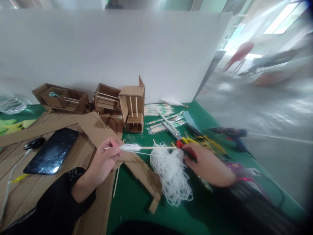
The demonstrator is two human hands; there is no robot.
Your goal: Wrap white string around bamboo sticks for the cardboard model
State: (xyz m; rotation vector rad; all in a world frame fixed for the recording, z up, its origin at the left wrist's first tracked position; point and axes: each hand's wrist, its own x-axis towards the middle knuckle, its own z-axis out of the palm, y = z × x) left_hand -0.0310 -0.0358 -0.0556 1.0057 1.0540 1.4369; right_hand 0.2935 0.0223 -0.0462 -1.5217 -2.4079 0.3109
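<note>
My left hand (107, 156) is closed in a pinch on a thin wooden stick (157, 148), held about level. White string (132, 147) is wrapped around the stick close to my fingers, and a strand runs off to the right. Blurred by motion, my right hand (207, 164) has its fingers closed around red-handled scissors (179, 143), whose blades point away to the upper left. A loose heap of white string (171, 176) lies on the green table between my hands, below the stick.
Cardboard boxes with sticks (132, 107) stand along the white panel (110, 49). Packaged sticks (166, 124) lie beside them. A dark tablet (53, 150) and a mouse (34, 143) rest on cardboard at left. Yellow-handled pliers (215, 145) and a power drill (232, 133) are at right.
</note>
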